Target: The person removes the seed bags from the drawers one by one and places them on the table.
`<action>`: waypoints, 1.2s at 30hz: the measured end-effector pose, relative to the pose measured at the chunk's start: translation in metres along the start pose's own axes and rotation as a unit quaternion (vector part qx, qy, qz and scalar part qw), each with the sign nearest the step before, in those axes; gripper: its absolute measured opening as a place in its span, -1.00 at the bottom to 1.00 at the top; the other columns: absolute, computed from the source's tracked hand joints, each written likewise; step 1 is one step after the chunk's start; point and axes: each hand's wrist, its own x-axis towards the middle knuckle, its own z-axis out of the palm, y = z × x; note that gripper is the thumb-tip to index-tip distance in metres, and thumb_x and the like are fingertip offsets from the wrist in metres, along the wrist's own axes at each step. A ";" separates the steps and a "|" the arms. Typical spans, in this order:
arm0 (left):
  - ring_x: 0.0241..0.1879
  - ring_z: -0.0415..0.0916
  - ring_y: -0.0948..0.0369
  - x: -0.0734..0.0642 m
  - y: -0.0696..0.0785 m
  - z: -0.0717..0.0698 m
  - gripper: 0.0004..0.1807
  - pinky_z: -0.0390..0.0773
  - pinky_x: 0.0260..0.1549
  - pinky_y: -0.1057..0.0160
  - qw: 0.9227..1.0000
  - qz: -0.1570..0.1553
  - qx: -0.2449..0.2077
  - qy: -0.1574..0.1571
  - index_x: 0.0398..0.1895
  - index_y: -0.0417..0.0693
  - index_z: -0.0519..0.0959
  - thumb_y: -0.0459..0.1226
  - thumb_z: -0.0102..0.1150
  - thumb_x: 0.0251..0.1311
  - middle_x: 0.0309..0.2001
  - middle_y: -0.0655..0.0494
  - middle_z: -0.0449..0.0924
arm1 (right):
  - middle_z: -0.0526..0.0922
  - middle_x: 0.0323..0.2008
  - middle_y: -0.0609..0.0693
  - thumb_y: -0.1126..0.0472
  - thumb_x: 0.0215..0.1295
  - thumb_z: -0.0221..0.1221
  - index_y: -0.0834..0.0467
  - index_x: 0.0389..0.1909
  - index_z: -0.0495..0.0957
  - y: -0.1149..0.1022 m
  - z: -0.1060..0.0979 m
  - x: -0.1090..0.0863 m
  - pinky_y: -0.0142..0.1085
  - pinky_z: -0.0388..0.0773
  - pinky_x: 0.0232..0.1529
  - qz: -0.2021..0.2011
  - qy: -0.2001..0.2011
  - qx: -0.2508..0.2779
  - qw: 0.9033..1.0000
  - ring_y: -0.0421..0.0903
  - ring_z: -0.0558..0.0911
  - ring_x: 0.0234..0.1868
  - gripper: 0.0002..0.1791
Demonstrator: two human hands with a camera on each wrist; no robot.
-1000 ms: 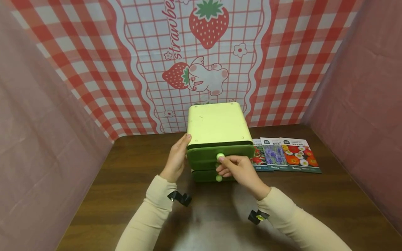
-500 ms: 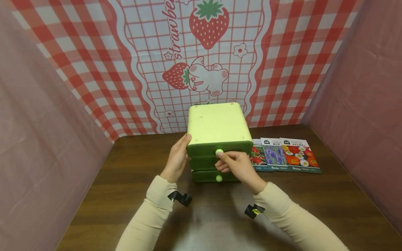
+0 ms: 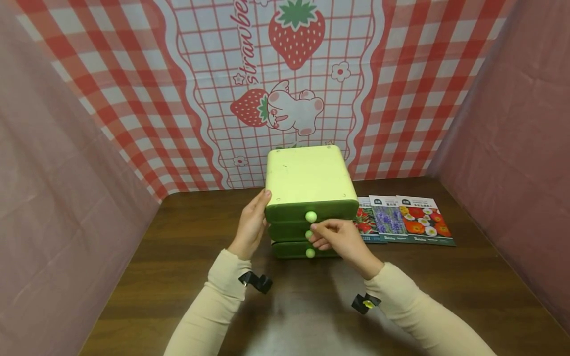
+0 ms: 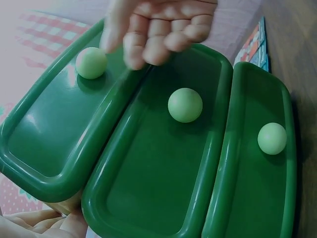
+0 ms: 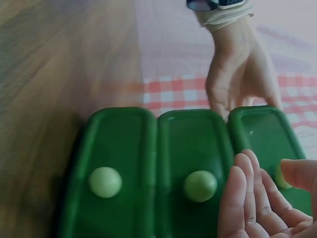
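Observation:
A small drawer cabinet (image 3: pixel 309 173) stands on the table, with a pale yellow-green top and three dark green drawers. All three drawer fronts look pushed in. My left hand (image 3: pixel 250 222) holds the cabinet's left side, its thumb by the upper front edge and other fingers partly hidden. My right hand (image 3: pixel 340 240) hovers before the drawers, holding nothing, fingers loosely bent. Its fingertips lie just below the top knob (image 3: pixel 310 216) and overlap the middle knob (image 3: pixel 308 234). In the left wrist view, the round top knob (image 4: pixel 91 63) sits near the right thumb, apart from it.
Several flower-picture packets (image 3: pixel 425 220) overlap on the brown wooden table (image 3: pixel 200 217), right of the cabinet. Behind rises a red-and-white checked cloth (image 3: pixel 409 99) with strawberry prints. Pink cloth (image 3: pixel 494 148) hangs at both sides.
The top drawer, slightly out a second ago, has been pushed in level with the middle one. My right hand has let go of its knob and moved slightly down. The left hand stays put.

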 end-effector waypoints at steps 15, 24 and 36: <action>0.24 0.38 0.18 -0.001 -0.001 -0.002 -0.29 0.53 -0.17 0.45 1.000 -0.002 0.003 -0.003 0.51 -0.04 0.16 0.06 0.01 0.41 0.49 0.11 0.20 | 0.77 -0.37 0.14 -0.06 0.39 0.15 0.51 -0.06 0.59 0.041 0.000 0.008 -0.12 0.74 -0.22 0.083 -0.025 0.029 0.996 -0.16 0.73 -0.46 -0.40; 0.25 0.39 0.19 0.000 -0.001 -0.002 -0.27 0.56 -0.15 0.46 1.000 -0.007 0.005 -0.004 0.52 -0.03 0.15 0.06 0.02 0.40 0.48 0.10 0.20 | 0.78 -0.41 0.05 -0.13 0.35 0.18 0.47 -0.06 0.62 0.045 0.004 0.012 -0.07 0.73 -0.16 0.094 -0.027 0.043 0.994 -0.08 0.76 -0.39 -0.36; -0.05 0.49 0.35 -0.001 0.002 0.000 -0.28 0.51 -0.35 0.47 1.000 -0.004 0.000 0.005 0.50 -0.08 0.17 0.04 0.04 0.40 0.48 0.10 0.21 | 0.77 -0.46 0.01 -0.07 0.37 0.18 0.51 -0.05 0.59 0.041 0.008 0.010 -0.12 0.73 -0.19 0.092 -0.020 0.052 0.994 -0.17 0.74 -0.44 -0.38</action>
